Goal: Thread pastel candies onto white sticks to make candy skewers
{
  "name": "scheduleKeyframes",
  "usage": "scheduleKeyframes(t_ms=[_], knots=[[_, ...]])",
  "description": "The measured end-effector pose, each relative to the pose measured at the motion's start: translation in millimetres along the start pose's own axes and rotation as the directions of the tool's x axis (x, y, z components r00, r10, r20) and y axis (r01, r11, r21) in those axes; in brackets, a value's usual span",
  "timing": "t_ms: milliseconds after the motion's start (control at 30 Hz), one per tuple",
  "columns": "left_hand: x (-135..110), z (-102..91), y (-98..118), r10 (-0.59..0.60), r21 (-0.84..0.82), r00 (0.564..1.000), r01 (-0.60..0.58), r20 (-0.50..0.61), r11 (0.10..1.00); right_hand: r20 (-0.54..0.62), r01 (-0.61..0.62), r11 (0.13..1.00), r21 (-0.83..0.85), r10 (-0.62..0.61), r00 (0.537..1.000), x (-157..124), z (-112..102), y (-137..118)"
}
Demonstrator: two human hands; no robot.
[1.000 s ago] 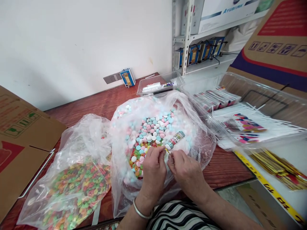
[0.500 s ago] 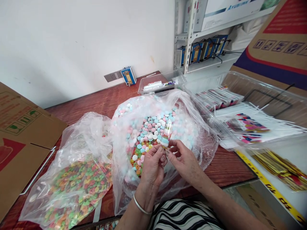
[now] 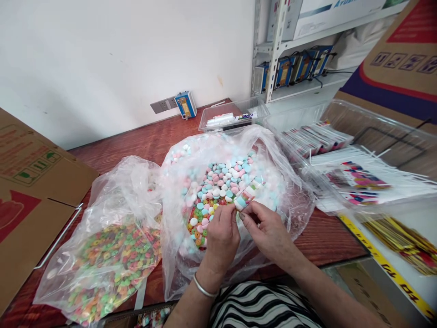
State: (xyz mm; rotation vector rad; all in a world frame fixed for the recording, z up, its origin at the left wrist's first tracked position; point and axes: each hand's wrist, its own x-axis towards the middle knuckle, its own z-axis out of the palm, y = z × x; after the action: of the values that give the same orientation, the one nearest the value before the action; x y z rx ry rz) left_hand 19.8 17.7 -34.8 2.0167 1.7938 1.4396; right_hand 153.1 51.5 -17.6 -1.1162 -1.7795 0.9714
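above the big candy bag (image 3: 170, 269), the left hand (image 3: 221, 232) and right hand (image 3: 268, 228) meet at the near side of its opening, fingers of both pinched narrow on the lower end of a small clear packet (image 3: 251, 193). the packet tilts up and away over the bag's candies, and stacked pastel pieces show through it. left of the bag, on the same table (image 3: 136, 136), lies a second bag (image 3: 128, 175) of colourful ring candies. right of the big bag is a clear tray (image 3: 300, 166) with white sticks (image 3: 406, 177) and printed cards (image 3: 358, 177); behind the bag sits a smaller tray (image 3: 205, 123).
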Motion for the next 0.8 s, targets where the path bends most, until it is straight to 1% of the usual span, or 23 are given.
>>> scheduleKeyframes(t_ms=[67,133,200,333,400,500,567,600,633,700,767,800], knots=[[1,0.8,1,-0.06,-0.015,0.998,0.06,-0.027,0.998,0.005,-0.003,1.0,0.023,0.003,1.0,0,2,-3],[3,1.2,3,-0.158,-0.064,0.987,0.156,-0.041,0.986,0.006,-0.027,0.995,0.096,0.027,1.0,0,6,-4],[4,1.0,5,-0.233,-0.108,0.971,0.228,-0.045,0.968,-0.003,-0.06,0.983,0.176,0.062,0.998,1,11,-5],[4,1.3,7,-0.308,-0.176,0.95,0.296,-0.043,0.939,-0.031,-0.124,0.944,0.306,0.14,0.99,1,19,-6],[3,2.6,9,-0.358,-0.235,0.933,0.34,-0.035,0.91,-0.041,-0.132,0.935,0.33,0.154,0.987,1,21,-5],[1,4.8,9,-0.442,-0.365,0.897,0.417,0.015,0.832,-0.064,-0.117,0.948,0.295,0.142,0.988,0,21,-4],[2,4.9,7,-0.436,-0.463,0.898,0.412,0.059,0.785,-0.084,-0.097,0.959,0.266,0.123,0.989,0,20,-5],[3,4.2,5,-0.407,-0.514,0.911,0.382,0.07,0.768,-0.082,-0.081,0.961,0.265,0.106,0.991,0,18,-5],[5,2.7,2,-0.371,-0.565,0.926,0.345,0.074,0.749,-0.055,-0.072,0.958,0.278,0.091,0.994,0,16,-6],[11,-3.9,-3,-0.292,-0.648,0.951,0.287,0.103,0.706,0.075,-0.082,0.941,0.328,0.06,0.995,-1,12,-8],[18,-16.3,-5,-0.221,-0.691,0.964,0.259,0.146,0.675,0.216,-0.114,0.933,0.342,0.04,0.976,0,5,-10],[21,-24.6,-4,-0.191,-0.691,0.97,0.24,0.148,0.682,0.218,-0.102,0.946,0.307,0.034,0.975,1,0,-9]])
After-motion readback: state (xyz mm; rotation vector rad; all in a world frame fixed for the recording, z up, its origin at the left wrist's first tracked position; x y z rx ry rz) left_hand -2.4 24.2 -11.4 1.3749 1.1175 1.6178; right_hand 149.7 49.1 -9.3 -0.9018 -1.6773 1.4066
